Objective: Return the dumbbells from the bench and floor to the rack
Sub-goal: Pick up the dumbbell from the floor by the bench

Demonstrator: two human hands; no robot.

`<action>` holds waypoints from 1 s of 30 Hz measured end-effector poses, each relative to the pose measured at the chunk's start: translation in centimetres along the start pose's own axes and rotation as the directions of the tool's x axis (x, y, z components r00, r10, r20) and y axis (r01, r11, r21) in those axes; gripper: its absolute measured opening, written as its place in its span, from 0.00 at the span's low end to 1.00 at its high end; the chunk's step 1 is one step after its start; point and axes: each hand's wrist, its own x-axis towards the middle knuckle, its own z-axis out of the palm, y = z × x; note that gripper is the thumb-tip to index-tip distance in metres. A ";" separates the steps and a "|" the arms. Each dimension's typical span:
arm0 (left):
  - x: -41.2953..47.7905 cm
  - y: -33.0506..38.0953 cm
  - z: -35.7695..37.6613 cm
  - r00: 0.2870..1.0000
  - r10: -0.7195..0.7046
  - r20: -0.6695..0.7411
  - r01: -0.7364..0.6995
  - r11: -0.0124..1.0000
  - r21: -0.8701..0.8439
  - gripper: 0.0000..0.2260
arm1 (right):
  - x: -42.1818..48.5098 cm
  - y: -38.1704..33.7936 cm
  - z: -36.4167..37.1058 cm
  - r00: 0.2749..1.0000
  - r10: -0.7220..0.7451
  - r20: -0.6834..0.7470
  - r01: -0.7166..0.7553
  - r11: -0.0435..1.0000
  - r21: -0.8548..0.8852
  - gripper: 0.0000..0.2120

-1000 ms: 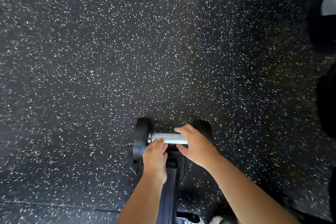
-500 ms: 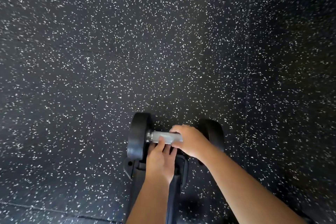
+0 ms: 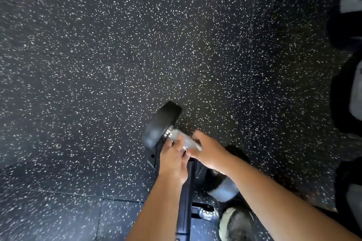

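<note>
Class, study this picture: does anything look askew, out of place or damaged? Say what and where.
The dumbbell is askew. The left hand and right hand grip its handle, which slants across the picture with one black head toward the upper left. Blur hides finer detail, and no spill or damage shows.

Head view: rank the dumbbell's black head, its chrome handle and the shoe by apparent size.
Largest: black head.
Next: shoe, though cropped by the frame edge and nearer the camera.
Smallest: chrome handle, only a short stretch showing.
</note>
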 end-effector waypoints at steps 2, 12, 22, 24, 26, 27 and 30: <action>-3.7 2.0 0.9 0.998 0.038 0.048 -0.041 0.998 0.050 0.15 | -3.4 -2.1 -1.2 1.000 -0.003 -0.006 0.003 0.998 0.070 0.15; -22.8 12.4 6.2 0.965 0.179 0.193 -0.230 0.931 0.283 0.06 | -21.2 -13.8 -8.4 0.995 -0.014 -0.096 0.037 0.969 0.242 0.11; -39.8 17.0 7.9 0.936 0.201 0.288 -0.305 0.872 0.384 0.11 | -38.0 -20.4 -11.4 0.988 0.001 -0.152 0.053 0.936 0.349 0.10; -42.8 17.1 7.8 0.932 0.216 0.290 -0.322 0.863 0.389 0.08 | -41.1 -20.9 -11.7 0.991 -0.020 -0.130 0.064 0.936 0.346 0.11; -45.9 17.1 7.8 0.927 0.242 0.287 -0.345 0.850 0.397 0.07 | -43.9 -21.1 -11.9 0.992 -0.042 -0.115 0.080 0.933 0.350 0.11; -47.3 17.0 7.8 0.921 0.265 0.285 -0.366 0.839 0.403 0.07 | -45.3 -21.1 -11.9 0.993 -0.057 -0.106 0.092 0.926 0.367 0.10; -52.0 16.4 7.8 0.889 0.318 0.330 -0.435 0.810 0.392 0.11 | -49.3 -20.9 -12.0 0.992 -0.100 -0.073 0.121 0.902 0.414 0.10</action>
